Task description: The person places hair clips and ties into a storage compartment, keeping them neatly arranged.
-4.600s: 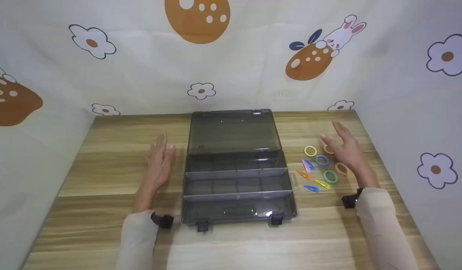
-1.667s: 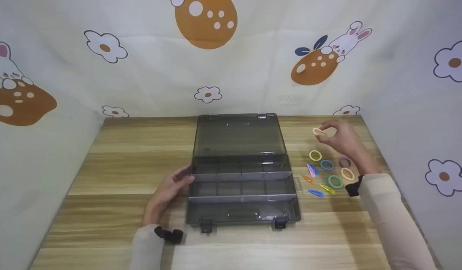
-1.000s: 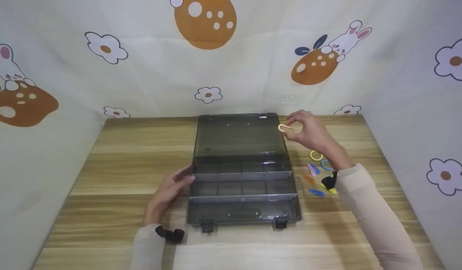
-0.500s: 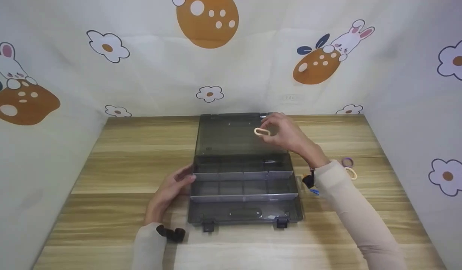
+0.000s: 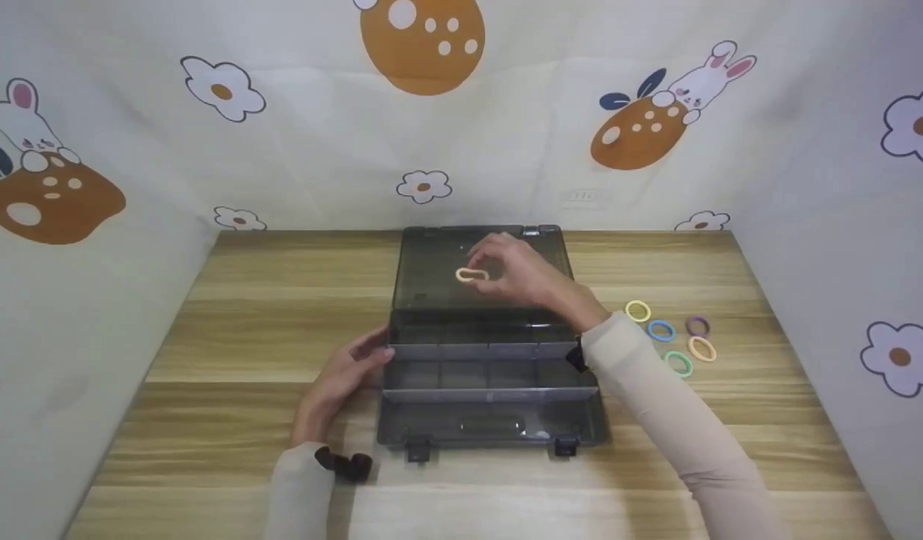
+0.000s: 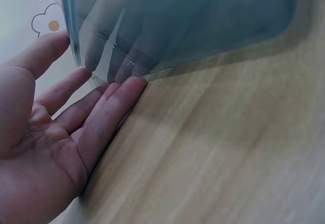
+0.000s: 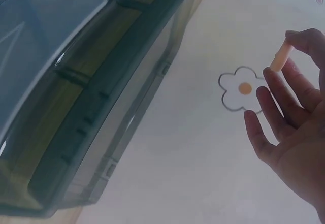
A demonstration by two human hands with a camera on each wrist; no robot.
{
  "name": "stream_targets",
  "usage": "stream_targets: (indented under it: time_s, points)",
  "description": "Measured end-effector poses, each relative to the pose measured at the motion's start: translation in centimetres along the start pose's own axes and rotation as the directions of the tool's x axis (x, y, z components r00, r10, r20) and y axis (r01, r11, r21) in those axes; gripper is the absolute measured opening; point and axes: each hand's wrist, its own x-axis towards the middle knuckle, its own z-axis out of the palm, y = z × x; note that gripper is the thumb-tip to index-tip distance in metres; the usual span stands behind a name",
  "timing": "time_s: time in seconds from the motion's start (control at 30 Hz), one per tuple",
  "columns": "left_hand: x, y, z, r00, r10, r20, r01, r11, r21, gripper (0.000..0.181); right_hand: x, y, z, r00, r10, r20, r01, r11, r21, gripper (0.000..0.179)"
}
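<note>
In the head view my right hand (image 5: 521, 274) pinches a peach hair tie (image 5: 463, 277) between thumb and fingers, above the raised lid of a dark see-through compartment box (image 5: 491, 436). The tie is squeezed into a narrow loop. Its edge also shows in the right wrist view, where the hair tie (image 7: 280, 57) sits at the fingertips and the other fingers spread loosely. My left hand (image 5: 343, 375) rests against the box's left side. In the left wrist view its fingers (image 6: 114, 104) lie fairly straight along the wall, with the thumb at the rim.
Right of the box lie loose hair ties: yellow (image 5: 638, 311), blue (image 5: 661, 331), purple (image 5: 698, 326), peach (image 5: 702, 349) and green (image 5: 678, 364). My right sleeve (image 5: 656, 397) covers the place of the hair clips. A patterned cloth wall (image 5: 498, 150) stands behind the wooden table (image 5: 281, 300).
My right hand has picked up the peach hair tie and carried it leftward over the lid. The left hand has moved from the table to the box's side and stays there.
</note>
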Motion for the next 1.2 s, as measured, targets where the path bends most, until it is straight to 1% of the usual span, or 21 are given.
stream_targets:
  time_s: [0.13, 0.37, 0.47, 0.57, 0.7, 0.8, 0.87, 1.0, 1.1, 1.2]
  points:
    - [0.1, 0.0, 0.0, 1.0, 0.014, 0.003, -0.014, 1.0, -0.002, 0.06, 1.0, -0.6, 1.0, 0.997, -0.041, 0.06, 0.043, 0.998, -0.036, 0.024]
    - [0.3, -0.3, 0.1, 1.0, 0.017, -0.008, -0.017, 1.0, -0.006, 0.058, 2.3, -1.5, 2.8, 0.983, -0.027, 0.181, 0.042, 0.996, -0.075, 0.026]
    - [0.4, -0.4, 0.1, 1.0, 0.016, -0.004, -0.016, 1.0, -0.01, 0.058, 2.9, -1.8, 3.4, 0.974, -0.037, 0.223, 0.059, 0.994, -0.094, 0.025]
    - [0.5, -0.3, 0.1, 1.0, 0.016, -0.002, -0.016, 1.0, -0.016, 0.058, 3.6, -1.9, 4.2, 0.965, -0.065, 0.253, 0.096, 0.989, -0.113, 0.026]
    - [0.5, -0.1, 0.1, 0.999, 0.032, 0.001, -0.032, 0.999, -0.021, 0.059, 4.1, -1.8, 5.2, 0.956, -0.087, 0.281, 0.127, 0.984, -0.126, 0.025]
    - [0.5, -0.2, 0.2, 0.999, 0.041, 0.005, -0.041, 0.999, -0.021, 0.058, 4.3, -1.9, 5.9, 0.946, -0.084, 0.313, 0.134, 0.981, -0.14, 0.026]
    - [0.4, -0.2, 0.2, 0.999, 0.037, -0.002, -0.037, 0.999, -0.013, 0.057, 4.4, -1.9, 6.3, 0.939, -0.085, 0.333, 0.141, 0.979, -0.148, 0.026]
    - [0.4, -0.3, 0.1, 0.999, 0.034, -0.017, -0.034, 0.999, -0.002, 0.056, 4.8, -2.2, 7.1, 0.932, -0.083, 0.352, 0.147, 0.976, -0.159, 0.027]
    - [0.4, -0.4, 0.1, 0.999, 0.041, -0.002, -0.041, 0.999, -0.004, 0.057, 5.0, -2.5, 7.7, 0.925, -0.085, 0.37, 0.155, 0.974, -0.166, 0.027]
    - [0.3, -0.4, 0.0, 0.999, 0.042, 0.013, -0.042, 0.999, -0.008, 0.057, 5.1, -2.7, 8.2, 0.911, -0.084, 0.404, 0.164, 0.972, -0.169, 0.025]
